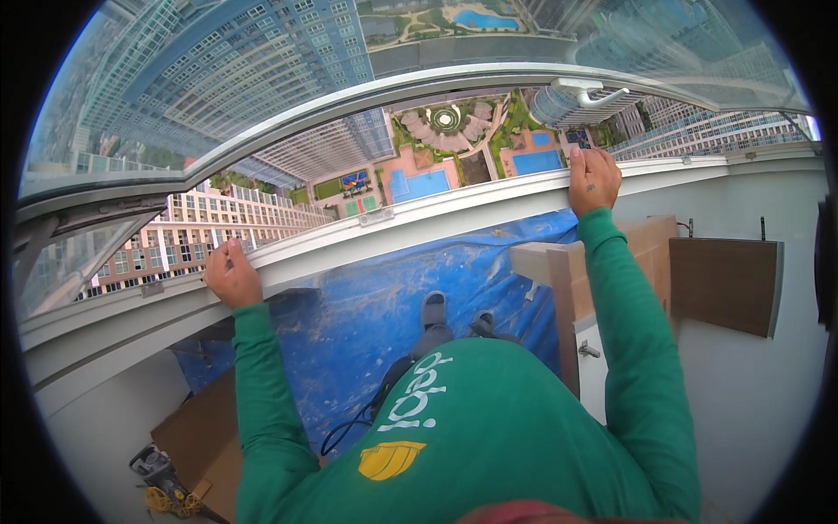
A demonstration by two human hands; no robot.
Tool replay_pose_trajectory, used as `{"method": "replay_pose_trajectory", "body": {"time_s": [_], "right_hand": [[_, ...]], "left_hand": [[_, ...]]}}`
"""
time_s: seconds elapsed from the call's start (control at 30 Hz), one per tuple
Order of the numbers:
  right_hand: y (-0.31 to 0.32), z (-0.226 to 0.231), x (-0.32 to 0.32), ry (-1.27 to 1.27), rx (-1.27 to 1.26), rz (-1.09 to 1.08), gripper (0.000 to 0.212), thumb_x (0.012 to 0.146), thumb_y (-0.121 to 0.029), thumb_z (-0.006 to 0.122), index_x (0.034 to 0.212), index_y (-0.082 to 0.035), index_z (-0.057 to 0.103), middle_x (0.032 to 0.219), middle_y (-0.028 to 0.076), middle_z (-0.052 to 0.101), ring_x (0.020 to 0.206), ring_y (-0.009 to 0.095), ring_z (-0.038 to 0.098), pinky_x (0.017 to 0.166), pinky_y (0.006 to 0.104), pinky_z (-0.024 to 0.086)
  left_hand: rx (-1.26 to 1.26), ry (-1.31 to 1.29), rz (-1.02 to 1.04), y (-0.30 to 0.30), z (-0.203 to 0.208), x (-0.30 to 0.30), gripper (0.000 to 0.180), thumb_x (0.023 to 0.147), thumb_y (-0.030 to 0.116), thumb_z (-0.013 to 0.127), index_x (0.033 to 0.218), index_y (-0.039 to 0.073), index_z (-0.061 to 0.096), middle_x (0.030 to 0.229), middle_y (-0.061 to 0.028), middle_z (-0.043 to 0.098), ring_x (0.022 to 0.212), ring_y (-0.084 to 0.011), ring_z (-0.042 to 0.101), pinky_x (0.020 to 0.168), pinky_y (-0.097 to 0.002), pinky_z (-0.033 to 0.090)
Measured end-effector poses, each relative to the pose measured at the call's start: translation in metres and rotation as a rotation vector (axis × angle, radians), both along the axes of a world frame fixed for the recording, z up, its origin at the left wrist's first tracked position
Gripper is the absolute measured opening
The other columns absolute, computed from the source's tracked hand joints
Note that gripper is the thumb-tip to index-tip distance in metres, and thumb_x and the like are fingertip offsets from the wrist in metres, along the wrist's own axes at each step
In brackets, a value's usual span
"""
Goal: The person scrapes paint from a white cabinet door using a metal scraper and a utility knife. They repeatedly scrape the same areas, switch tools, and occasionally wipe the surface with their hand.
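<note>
The white lower rail of a window frame point(419, 214) runs across the view in front of me. My left hand point(233, 276) is closed over this rail at the left, its fingers toward the outer edge. Farther right, my right hand point(594, 182) grips the same rail with its fingers bent over the edge. Beyond the rail, the glazed window sash point(371, 93) stands swung outward, leaving a gap. A white window handle point(590, 93) sits on the sash, a little beyond my right hand. What lies under both palms is hidden.
A dusty blue tarp point(410, 284) covers the floor under my feet. Wooden cabinet parts point(650, 249) and a dark brown panel point(726, 284) are at the right. A tool with a yellow cord point(163, 483) lies lower left. Through the gap, swimming pools point(419, 185) and towers show far below.
</note>
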State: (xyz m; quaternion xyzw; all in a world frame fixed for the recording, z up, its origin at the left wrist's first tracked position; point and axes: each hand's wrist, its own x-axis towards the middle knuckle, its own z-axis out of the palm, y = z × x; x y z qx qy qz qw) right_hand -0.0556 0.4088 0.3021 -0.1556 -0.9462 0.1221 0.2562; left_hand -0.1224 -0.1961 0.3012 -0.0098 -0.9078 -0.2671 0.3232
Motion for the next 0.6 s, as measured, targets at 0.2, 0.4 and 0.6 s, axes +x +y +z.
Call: {"method": "replay_pose_trajectory", "body": {"time_s": [0.2, 0.4, 0.6], "right_hand": [[-0.0023, -0.0002, -0.0003, 0.024, 0.022, -0.01, 0.032, 0.102, -0.035, 0.059, 0.09, -0.009, 0.074, 0.097, 0.011, 0.073, 0.112, 0.035, 0.063, 0.1, 0.0499, 0.042], [-0.0031, 0.0035, -0.0002, -0.006, -0.017, 0.001, 0.033, 0.102, -0.035, 0.058, 0.091, -0.009, 0.075, 0.099, 0.009, 0.074, 0.114, 0.035, 0.063, 0.102, 0.0498, 0.041], [-0.0015, 0.0015, -0.0001, -0.001, -0.004, 0.015, 0.032, 0.103, -0.034, 0.057, 0.093, -0.009, 0.074, 0.099, 0.009, 0.074, 0.115, 0.036, 0.063, 0.102, 0.0494, 0.04]], "left_hand": [[-0.022, -0.027, 0.028, 0.0004, -0.0015, -0.0004, 0.019, 0.095, 0.017, 0.07, 0.087, 0.0, 0.072, 0.078, -0.0136, 0.069, 0.07, -0.0328, 0.063, 0.067, -0.0461, 0.048], [-0.059, -0.006, 0.061, -0.0017, -0.0053, -0.0012, 0.02, 0.096, 0.018, 0.069, 0.086, 0.002, 0.072, 0.075, -0.0119, 0.066, 0.069, -0.031, 0.06, 0.067, -0.0443, 0.045], [-0.026, -0.043, 0.061, 0.0002, -0.0042, -0.0007, 0.02, 0.096, 0.018, 0.069, 0.085, 0.002, 0.072, 0.075, -0.0119, 0.066, 0.07, -0.0303, 0.06, 0.068, -0.0433, 0.045]]}}
